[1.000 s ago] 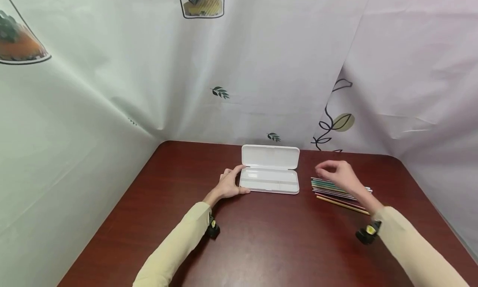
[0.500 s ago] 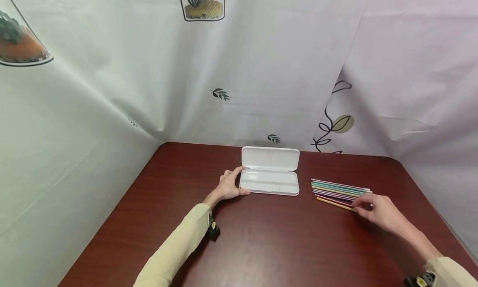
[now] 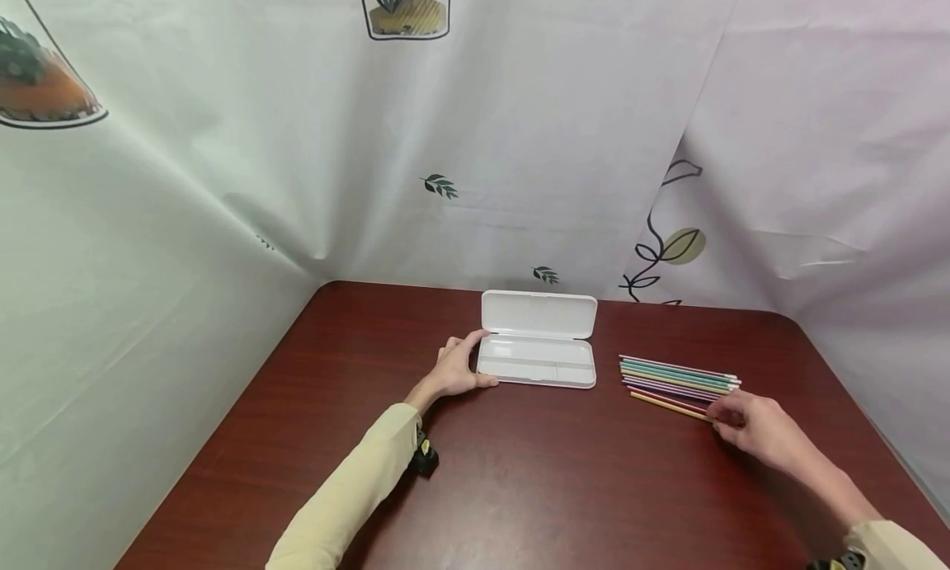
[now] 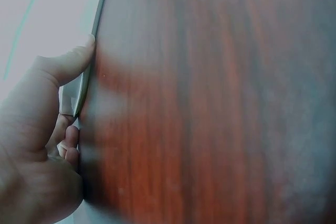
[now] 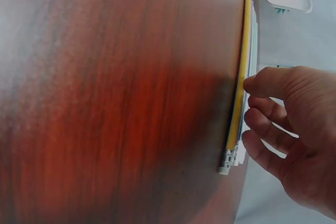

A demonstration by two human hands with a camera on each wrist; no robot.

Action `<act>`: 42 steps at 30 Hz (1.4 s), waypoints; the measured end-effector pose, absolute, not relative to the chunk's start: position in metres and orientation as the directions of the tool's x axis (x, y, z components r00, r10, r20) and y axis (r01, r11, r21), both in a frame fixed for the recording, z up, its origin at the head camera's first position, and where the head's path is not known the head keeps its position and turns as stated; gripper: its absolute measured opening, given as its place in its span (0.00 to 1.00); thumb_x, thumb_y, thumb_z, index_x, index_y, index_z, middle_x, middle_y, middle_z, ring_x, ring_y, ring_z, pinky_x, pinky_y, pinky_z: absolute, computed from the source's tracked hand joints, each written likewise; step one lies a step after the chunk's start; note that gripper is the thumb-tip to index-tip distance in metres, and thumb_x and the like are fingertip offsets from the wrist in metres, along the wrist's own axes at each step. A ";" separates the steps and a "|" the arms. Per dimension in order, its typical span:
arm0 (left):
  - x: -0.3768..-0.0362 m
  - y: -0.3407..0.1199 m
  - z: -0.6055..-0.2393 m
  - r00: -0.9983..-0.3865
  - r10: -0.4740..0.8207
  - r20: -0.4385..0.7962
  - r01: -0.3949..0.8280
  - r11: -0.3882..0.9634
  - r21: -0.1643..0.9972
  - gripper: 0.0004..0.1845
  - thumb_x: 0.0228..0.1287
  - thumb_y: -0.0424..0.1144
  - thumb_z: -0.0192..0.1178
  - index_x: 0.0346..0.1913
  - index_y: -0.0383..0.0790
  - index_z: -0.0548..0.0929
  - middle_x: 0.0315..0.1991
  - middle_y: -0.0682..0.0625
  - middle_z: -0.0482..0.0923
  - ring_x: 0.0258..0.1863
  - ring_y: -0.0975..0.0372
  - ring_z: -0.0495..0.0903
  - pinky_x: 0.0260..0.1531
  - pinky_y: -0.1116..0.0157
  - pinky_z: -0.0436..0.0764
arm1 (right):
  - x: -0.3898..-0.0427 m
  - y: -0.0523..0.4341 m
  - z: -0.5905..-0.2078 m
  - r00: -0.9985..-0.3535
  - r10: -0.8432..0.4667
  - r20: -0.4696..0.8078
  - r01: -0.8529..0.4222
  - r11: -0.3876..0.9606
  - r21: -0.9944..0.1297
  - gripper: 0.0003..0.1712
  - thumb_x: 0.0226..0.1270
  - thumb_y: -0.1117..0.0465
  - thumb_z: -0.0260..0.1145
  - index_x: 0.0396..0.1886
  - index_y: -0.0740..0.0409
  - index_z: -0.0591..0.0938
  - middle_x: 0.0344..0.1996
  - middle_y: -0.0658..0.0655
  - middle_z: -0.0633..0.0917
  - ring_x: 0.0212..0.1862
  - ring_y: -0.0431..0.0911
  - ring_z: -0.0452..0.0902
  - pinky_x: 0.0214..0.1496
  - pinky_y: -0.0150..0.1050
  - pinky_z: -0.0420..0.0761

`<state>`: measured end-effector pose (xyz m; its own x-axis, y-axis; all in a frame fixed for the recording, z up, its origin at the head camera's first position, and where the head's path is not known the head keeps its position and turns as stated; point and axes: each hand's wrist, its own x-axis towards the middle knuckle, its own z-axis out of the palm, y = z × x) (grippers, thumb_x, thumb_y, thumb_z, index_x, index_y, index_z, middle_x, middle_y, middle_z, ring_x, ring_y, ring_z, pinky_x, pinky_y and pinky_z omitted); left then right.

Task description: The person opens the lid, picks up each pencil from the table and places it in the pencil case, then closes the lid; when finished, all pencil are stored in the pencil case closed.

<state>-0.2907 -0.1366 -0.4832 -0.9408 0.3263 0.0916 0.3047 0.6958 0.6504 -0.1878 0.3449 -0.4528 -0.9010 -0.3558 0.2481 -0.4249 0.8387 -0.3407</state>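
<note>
My left hand [image 3: 454,370] spans the left end of a white pencil case [image 3: 536,380], thumb at its front edge and fingers behind. The case lies flat with its lid raised; inside, dividers mark off compartments. In the left wrist view the thumb [image 4: 79,59] lies along the case's rim. My right hand [image 3: 757,421] is at the near right end of a row of several pencils [image 3: 668,376]. Its loosely bent fingers [image 5: 262,124] and thumb sit right at the yellow pencil [image 5: 240,93], which shows uncovered along its length, eraser end toward me.
The dark red-brown table [image 3: 549,479] reaches the white patterned curtain [image 3: 519,182] at the back and sides. A gap of bare wood separates the case from the pencils. Wrist cameras [image 3: 425,459] sit on the sleeves.
My right hand has come from above the pencils' far left end to their near right end, then shifted slightly right. My left hand and the case have stayed in place.
</note>
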 end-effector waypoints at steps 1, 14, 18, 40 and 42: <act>-0.291 -0.137 -0.483 -0.941 0.324 0.093 0.304 0.697 0.649 0.48 0.49 0.47 0.79 0.73 0.47 0.66 0.56 0.41 0.75 0.57 0.49 0.66 0.54 0.50 0.65 | -0.188 0.345 -0.453 -0.905 -0.354 0.237 -0.419 0.842 -0.340 0.13 0.49 0.73 0.76 0.31 0.52 0.86 0.28 0.43 0.80 0.28 0.36 0.74 0.28 0.39 0.75; -0.290 -0.136 -0.482 -0.945 0.317 0.077 0.289 0.703 0.650 0.48 0.50 0.47 0.78 0.74 0.48 0.65 0.57 0.40 0.74 0.58 0.49 0.66 0.54 0.50 0.65 | -0.189 0.346 -0.454 -0.922 -0.332 0.201 -0.381 0.869 -0.316 0.12 0.50 0.72 0.76 0.30 0.53 0.86 0.26 0.43 0.78 0.27 0.37 0.72 0.27 0.40 0.73; -0.289 -0.136 -0.482 -0.944 0.319 0.080 0.293 0.702 0.649 0.48 0.50 0.48 0.78 0.74 0.48 0.66 0.56 0.40 0.74 0.58 0.49 0.66 0.54 0.51 0.65 | -0.188 0.348 -0.453 -0.935 -0.314 0.163 -0.351 0.882 -0.314 0.11 0.50 0.72 0.75 0.31 0.54 0.86 0.25 0.44 0.78 0.26 0.38 0.71 0.27 0.41 0.72; -0.290 -0.135 -0.482 -0.943 0.322 0.081 0.295 0.699 0.652 0.48 0.49 0.47 0.79 0.74 0.47 0.66 0.56 0.40 0.74 0.58 0.49 0.66 0.55 0.50 0.63 | -0.191 0.338 -0.449 -0.914 -0.359 0.187 -0.401 0.863 -0.308 0.13 0.48 0.74 0.73 0.32 0.54 0.85 0.26 0.43 0.78 0.28 0.37 0.70 0.28 0.41 0.72; -0.290 -0.135 -0.482 -0.944 0.319 0.082 0.292 0.698 0.654 0.48 0.49 0.47 0.79 0.74 0.47 0.66 0.56 0.40 0.74 0.58 0.48 0.66 0.54 0.49 0.64 | -0.196 0.330 -0.446 -0.901 -0.376 0.216 -0.428 0.852 -0.302 0.13 0.48 0.73 0.73 0.32 0.53 0.85 0.27 0.43 0.78 0.28 0.37 0.70 0.28 0.40 0.72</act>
<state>-0.2896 -0.1353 -0.4825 -0.9442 0.3191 0.0816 0.2924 0.6980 0.6537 -0.1960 0.3299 -0.4460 -0.9010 -0.3760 0.2162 -0.4279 0.8520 -0.3017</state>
